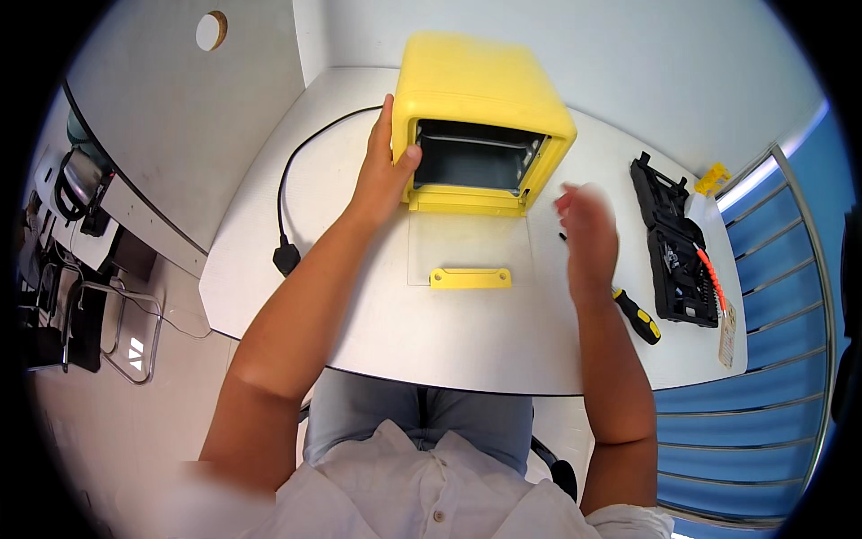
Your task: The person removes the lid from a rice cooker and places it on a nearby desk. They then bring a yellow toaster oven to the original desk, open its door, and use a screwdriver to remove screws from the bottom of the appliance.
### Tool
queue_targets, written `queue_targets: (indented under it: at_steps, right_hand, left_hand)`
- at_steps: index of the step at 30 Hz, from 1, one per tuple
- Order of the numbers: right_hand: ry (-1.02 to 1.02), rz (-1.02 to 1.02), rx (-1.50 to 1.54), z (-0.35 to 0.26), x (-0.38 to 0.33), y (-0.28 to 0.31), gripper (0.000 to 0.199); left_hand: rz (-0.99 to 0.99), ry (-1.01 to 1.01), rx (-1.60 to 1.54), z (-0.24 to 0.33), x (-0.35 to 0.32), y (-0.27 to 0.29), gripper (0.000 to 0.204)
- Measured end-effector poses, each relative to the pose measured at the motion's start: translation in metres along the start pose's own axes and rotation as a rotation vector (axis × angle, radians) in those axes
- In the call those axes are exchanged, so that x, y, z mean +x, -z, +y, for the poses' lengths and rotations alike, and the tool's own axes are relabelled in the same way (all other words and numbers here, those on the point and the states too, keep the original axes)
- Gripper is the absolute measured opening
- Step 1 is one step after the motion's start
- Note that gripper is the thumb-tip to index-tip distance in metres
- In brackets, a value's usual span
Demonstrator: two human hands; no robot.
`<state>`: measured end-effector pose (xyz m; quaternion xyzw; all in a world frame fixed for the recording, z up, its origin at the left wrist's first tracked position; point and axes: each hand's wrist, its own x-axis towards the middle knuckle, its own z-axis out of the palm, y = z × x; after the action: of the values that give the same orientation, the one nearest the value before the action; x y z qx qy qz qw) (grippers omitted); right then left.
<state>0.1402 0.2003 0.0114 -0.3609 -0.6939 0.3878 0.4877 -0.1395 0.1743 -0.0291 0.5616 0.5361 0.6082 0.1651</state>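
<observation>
Your left hand [384,175] grips the left front edge of the yellow toaster oven [480,121] standing at the table's [359,314] far side, thumb on its frame, while your right hand [588,235] hovers open, blurred, touching nothing, above the screwdriver [636,314]

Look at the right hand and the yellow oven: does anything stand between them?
Nothing visible does. The right hand, blurred, hovers over bare table beside the yellow oven; the open glass door lies flat in front, and the screwdriver lies behind the hand.
</observation>
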Motion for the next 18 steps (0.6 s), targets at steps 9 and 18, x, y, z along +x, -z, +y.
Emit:
queue_targets:
  at_steps: [9,18]
  right_hand:
    - [-0.284,-0.243,0.217,0.019,0.009,-0.009,0.065]
    - [-0.216,-0.284,0.058,0.007,-0.011,-0.016,0.063]
  left_hand:
    - [0.05,0.317,-0.602,0.009,0.0,-0.011,0.08]
    - [0.139,0.396,-0.738,-0.005,0.007,0.009,0.075]
